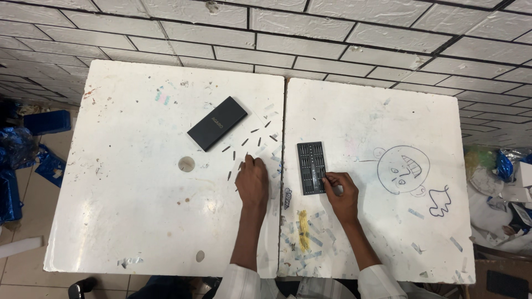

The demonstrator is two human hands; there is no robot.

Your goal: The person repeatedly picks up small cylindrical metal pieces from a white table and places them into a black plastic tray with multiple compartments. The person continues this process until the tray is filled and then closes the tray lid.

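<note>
On the white table (pixel 166 221), left hand (pixel 252 180) pinching, fingertips closed, at small dark bits (pixel 244 143) scattered beside the black case (pixel 217 123), right hand (pixel 341 191) pressing flat-fingered on the bit tray (pixel 311 167) edge; probably light, stiff, slippery, likely best pinched mid-length.

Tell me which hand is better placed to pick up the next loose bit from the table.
Left, probably. The left hand rests among the scattered loose bits beside the black lid. The right hand sits across the table seam, steadying the black bit tray.
</note>
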